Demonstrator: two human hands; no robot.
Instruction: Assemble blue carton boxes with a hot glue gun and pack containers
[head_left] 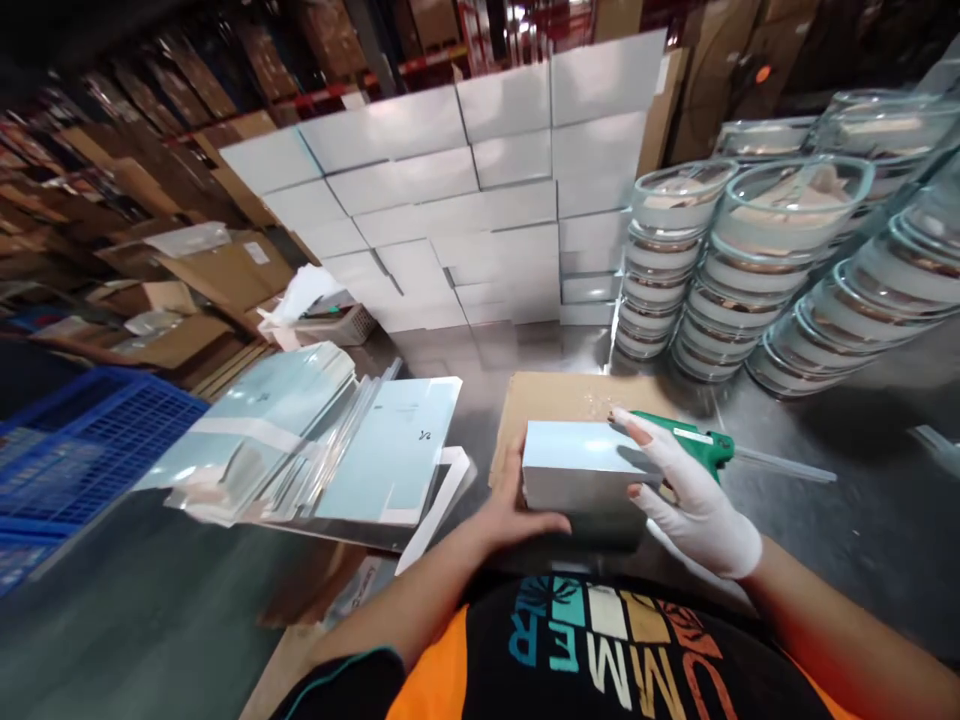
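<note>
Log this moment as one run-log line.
left hand: grips white box | right hand: gloved, on box | under: cardboard sheet | beside: green tool

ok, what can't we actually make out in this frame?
Head view only:
- Small box: contents and underside hidden by its own walls.
- Left hand: most fingers hidden behind the box.
- Green tool: grip covered by the gloved right hand.
- Flat sheets: motion-blurred, print unreadable.
</note>
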